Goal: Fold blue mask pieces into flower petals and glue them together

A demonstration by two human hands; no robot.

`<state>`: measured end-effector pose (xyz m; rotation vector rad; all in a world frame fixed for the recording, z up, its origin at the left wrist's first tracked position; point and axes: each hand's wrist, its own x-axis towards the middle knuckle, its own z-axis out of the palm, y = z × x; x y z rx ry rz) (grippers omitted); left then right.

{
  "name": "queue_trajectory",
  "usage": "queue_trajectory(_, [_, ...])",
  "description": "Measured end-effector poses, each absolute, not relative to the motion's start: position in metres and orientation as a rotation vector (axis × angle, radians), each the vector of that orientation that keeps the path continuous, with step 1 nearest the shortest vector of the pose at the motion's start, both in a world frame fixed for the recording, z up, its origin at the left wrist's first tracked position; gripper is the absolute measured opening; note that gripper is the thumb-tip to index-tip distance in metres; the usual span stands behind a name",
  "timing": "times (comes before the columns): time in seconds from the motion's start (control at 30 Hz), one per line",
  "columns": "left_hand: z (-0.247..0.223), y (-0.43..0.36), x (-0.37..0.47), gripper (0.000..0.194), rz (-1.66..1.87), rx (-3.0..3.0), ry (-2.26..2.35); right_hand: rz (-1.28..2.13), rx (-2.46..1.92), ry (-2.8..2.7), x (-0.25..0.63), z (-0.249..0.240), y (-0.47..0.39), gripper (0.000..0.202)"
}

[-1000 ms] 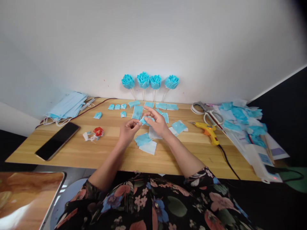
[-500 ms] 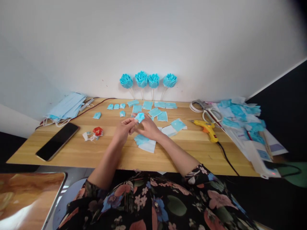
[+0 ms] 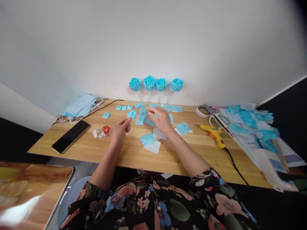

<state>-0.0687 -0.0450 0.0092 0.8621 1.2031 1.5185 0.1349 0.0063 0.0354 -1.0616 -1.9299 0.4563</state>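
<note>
My left hand [image 3: 120, 130] pinches a small crumpled piece of blue fabric [image 3: 131, 114] between thumb and fingertips, just above the wooden table. To its right, my right hand [image 3: 161, 120] reaches over flat blue fabric rectangles [image 3: 141, 116], its thumb and forefinger slightly apart. No item shows between them. Below the right hand lie a blue fabric piece [image 3: 147, 138] and a white one [image 3: 153, 147]. Several small folded blue petals [image 3: 124, 108] sit beyond my left hand, with a separate petal [image 3: 106, 115] further left.
Blue fabric flowers on sticks [image 3: 149, 83] lean against the wall. Face masks [image 3: 81, 105], a phone [image 3: 70, 136] and a red wrapper [image 3: 106, 129] lie left. At right are a yellow glue gun [image 3: 213, 133], its cord, scissors [image 3: 219, 121], tape [image 3: 202, 111] and heaped fabric scraps [image 3: 247, 118].
My hands have come apart. The left keeps the blue piece; the right has moved right, over the flat rectangles. The whole view has shifted, so the table appears further right.
</note>
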Motion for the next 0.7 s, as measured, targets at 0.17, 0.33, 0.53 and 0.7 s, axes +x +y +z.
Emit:
queue_trajectory(0.17, [0.013, -0.050, -0.068, 0.030, 1.518, 0.938, 1.222, 0.850, -1.069, -1.992, 0.112, 0.049, 0.009, 0.023])
queue_trajectory(0.33, [0.017, -0.058, -0.069, 0.030, 1.505, 0.981, 1.257, 0.982, -1.049, -2.025, 0.099, 0.058, 0.014, 0.019])
queue_trajectory(0.53, [0.040, -0.068, -0.123, 0.039, 1.460, 1.117, 1.442, 0.932, -1.037, -2.023, 0.094, 0.069, 0.028, 0.020])
queue_trajectory(0.7, [0.061, -0.029, -0.198, 0.032, 1.359, 1.443, 1.824, 0.862, -1.177, -2.158, 0.064, 0.062, 0.056, 0.025])
